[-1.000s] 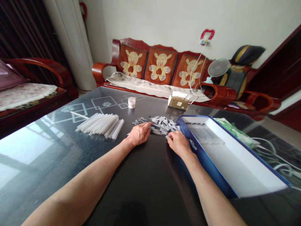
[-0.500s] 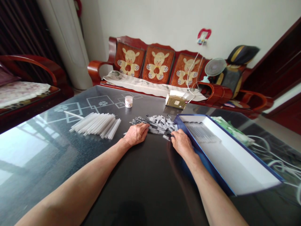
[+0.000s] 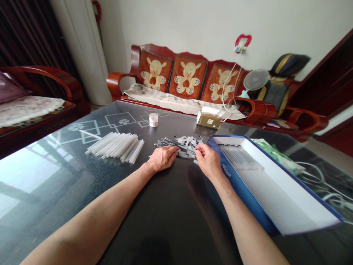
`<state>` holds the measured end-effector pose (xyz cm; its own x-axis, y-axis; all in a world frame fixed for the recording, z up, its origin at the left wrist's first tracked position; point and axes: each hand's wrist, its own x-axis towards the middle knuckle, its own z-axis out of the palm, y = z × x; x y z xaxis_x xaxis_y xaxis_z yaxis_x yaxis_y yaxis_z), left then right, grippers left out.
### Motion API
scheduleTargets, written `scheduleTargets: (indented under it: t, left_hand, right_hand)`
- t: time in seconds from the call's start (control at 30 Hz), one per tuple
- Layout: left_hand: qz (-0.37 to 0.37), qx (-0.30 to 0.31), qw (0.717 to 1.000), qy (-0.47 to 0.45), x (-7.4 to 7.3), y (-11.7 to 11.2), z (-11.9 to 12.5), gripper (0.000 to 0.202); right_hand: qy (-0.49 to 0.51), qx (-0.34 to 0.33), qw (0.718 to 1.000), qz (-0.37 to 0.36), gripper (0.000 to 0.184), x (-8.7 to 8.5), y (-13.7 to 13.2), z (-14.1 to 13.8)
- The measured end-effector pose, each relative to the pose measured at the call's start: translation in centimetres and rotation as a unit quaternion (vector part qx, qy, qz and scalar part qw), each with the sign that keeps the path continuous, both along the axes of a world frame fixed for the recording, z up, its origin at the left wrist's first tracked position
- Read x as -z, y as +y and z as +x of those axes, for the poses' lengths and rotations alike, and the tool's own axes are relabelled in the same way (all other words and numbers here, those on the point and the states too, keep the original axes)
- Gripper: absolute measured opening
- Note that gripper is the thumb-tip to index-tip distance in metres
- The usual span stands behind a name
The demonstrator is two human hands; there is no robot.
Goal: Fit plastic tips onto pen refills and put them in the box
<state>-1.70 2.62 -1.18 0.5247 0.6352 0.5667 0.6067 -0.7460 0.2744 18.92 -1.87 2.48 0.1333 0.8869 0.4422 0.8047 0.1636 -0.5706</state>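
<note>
My left hand (image 3: 164, 158) rests on the dark table with its fingers curled. A slim pale tip (image 3: 149, 156) sticks out on its left side, like the end of a pen; the rest is hidden in the hand. Just beyond lie thin dark-tipped pen parts (image 3: 162, 141). They meet a heap of clear and whitish pen caps (image 3: 187, 143). At the right edge of that heap, my right hand (image 3: 209, 159) has thumb and forefinger pinched together; what is between them is too small to make out. White pen barrels (image 3: 117, 146) lie in a bundle to the left.
A blue box (image 3: 248, 187) with a white inside stands close on the right, holding a row of pens (image 3: 241, 156). Behind are a small white tub (image 3: 153, 120) and a tissue box (image 3: 208, 119). A green packet (image 3: 278, 154) and white cables (image 3: 317, 173) lie past the box.
My right hand has shifted left and slightly up along the cap heap, away from the box's wall. My left hand stays nearly where it was. The whole view has shifted slightly.
</note>
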Motion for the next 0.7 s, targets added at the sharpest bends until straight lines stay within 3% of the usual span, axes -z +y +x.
scheduleTargets:
  t: [0.07,0.17,0.23,0.3,0.7]
  left_hand:
    - [-0.003,0.004,1.0,-0.006,-0.1,-0.1,0.0,0.027]
    - [-0.01,0.013,1.0,-0.011,-0.3,-0.3,0.0,0.025]
    - [-0.015,0.018,1.0,-0.016,-0.4,-0.3,0.0,0.024]
    - [-0.017,0.018,1.0,-0.018,-0.4,-0.3,0.0,0.024]
    - [-0.021,0.018,1.0,-0.01,-0.4,-0.4,0.0,0.024]
  right_hand:
    - [0.192,-0.046,0.98,-0.016,0.028,1.0,0.3,-2.1]
    - [0.431,-0.056,0.898,-0.068,0.033,2.6,0.7,-4.9]
    - [0.519,-0.058,0.85,-0.069,0.033,3.4,0.8,-5.8]
    - [0.556,-0.065,0.826,-0.063,0.032,3.8,0.8,-6.0]
    - [0.527,-0.074,0.843,-0.073,0.033,3.8,1.0,-5.8]
